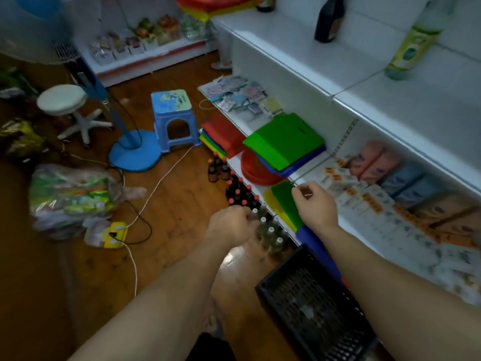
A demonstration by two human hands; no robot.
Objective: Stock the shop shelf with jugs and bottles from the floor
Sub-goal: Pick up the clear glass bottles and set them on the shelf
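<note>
Looking down, you see your left hand [231, 225] with fingers bent over the tops of the clear glass bottles with white caps [270, 233] on the brown wooden floor [169, 204]. It is too blurry to tell if it grips one. Your right hand [316, 204] hangs loosely curled over the low white shelf [305, 175], holding nothing. Dark bottles with red caps [239, 194] stand just beside the clear ones.

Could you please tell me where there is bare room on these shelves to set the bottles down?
The upper white shelf is bare between the dark bottle and the green-labelled bottle, and in front of both. The bottom shelf is crowded with folded bags, packets and small boxes.
</note>
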